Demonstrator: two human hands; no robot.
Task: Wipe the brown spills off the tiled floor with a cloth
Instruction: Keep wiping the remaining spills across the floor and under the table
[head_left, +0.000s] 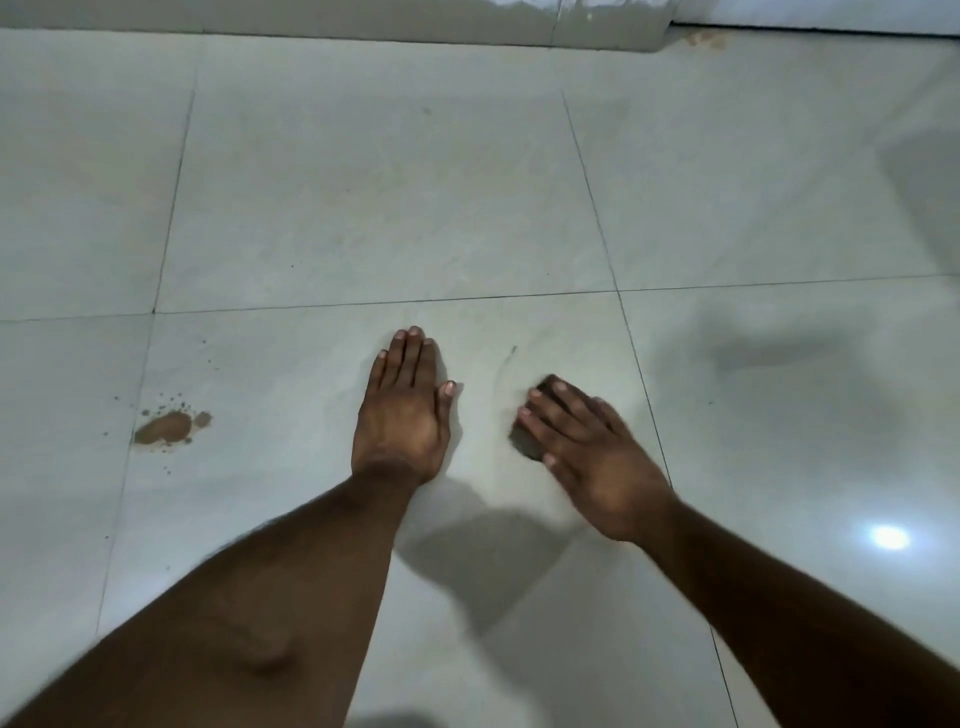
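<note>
My left hand lies flat on the pale tiled floor, palm down, fingers together, holding nothing. To its right my right hand presses down on a small dark cloth, which shows only at the fingertips and is blurred. A brown spill with small splatter dots around it sits on the floor to the left of my left hand, well apart from both hands. A faint brownish stain marks the floor at the far wall.
A grey skirting runs along the far edge, ending at a step near the top right. Dark grout lines cross the tiles. A bright light reflection shines on the floor at the right.
</note>
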